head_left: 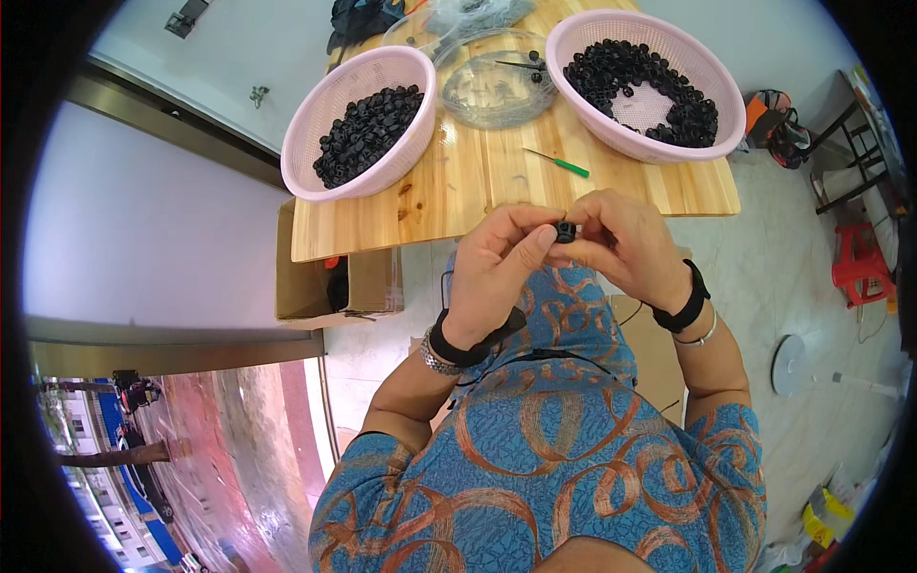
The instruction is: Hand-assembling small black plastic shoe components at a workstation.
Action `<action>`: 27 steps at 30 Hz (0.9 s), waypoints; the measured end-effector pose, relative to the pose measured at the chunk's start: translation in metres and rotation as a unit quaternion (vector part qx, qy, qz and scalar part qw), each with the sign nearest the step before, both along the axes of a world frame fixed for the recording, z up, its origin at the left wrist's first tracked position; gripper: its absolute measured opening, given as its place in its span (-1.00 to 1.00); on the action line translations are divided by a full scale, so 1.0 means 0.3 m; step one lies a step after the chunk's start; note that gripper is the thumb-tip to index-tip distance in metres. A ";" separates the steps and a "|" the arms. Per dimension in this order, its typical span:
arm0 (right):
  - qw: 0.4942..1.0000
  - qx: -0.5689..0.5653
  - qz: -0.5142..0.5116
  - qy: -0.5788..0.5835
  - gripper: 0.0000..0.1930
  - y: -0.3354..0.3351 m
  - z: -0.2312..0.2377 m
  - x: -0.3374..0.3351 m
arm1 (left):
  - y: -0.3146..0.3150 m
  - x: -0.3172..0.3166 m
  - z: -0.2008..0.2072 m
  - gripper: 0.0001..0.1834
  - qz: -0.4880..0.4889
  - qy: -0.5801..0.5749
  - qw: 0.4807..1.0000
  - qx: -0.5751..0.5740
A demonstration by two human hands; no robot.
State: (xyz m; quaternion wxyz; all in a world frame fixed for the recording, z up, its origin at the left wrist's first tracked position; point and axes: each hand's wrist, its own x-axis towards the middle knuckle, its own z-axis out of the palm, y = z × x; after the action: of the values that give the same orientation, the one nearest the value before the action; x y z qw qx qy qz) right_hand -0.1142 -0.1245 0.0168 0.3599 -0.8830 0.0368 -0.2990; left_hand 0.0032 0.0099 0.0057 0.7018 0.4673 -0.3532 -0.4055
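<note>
The wood table [478, 186] takes up the top middle. On it sit the right tub [650, 31], which looks bigger, and the left tub [377, 72], both pink, both with a heap of black bits [368, 134]. The left hand [492, 263] and right hand [630, 244] meet at the near edge of the table. A green tool [571, 167] lies on the wood past them. Smallest is the one bit [565, 232] up in the air between the hands, pinched by the tips of both, with thumbs and fingers close in on it.

To do this well, I would hold the bit snug but not hard, use just the tips, and turn it slowly. It looks small and round, so it could pop out and drop to the lap [568, 315] or floor [726, 239].

The table edge is close, so mind the knuckles. The tub rims stand up, so lift over them. Bare wood lies between the tubs, but watch the tool's thin tip, which points left and back
</note>
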 end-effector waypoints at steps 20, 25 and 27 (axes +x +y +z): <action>0.995 0.076 0.058 0.009 -0.75 -0.018 0.020 -0.020 | -0.005 0.010 0.032 -0.51 -0.154 -0.047 0.983 0.092; 0.996 -0.027 0.072 -0.035 -0.72 -0.024 0.035 -0.020 | -0.003 0.006 0.028 -0.48 -0.146 -0.013 0.985 0.095; 0.997 0.018 0.071 -0.002 -0.72 -0.005 0.037 -0.027 | -0.004 0.004 0.030 -0.46 -0.124 0.013 0.987 0.100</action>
State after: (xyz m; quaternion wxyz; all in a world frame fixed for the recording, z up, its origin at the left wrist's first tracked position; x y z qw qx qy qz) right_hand -0.1222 -0.1260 0.0281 0.3962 -0.8761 -0.0215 -0.2739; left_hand 0.0043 0.0085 0.0149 0.6005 0.4820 -0.3569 -0.5289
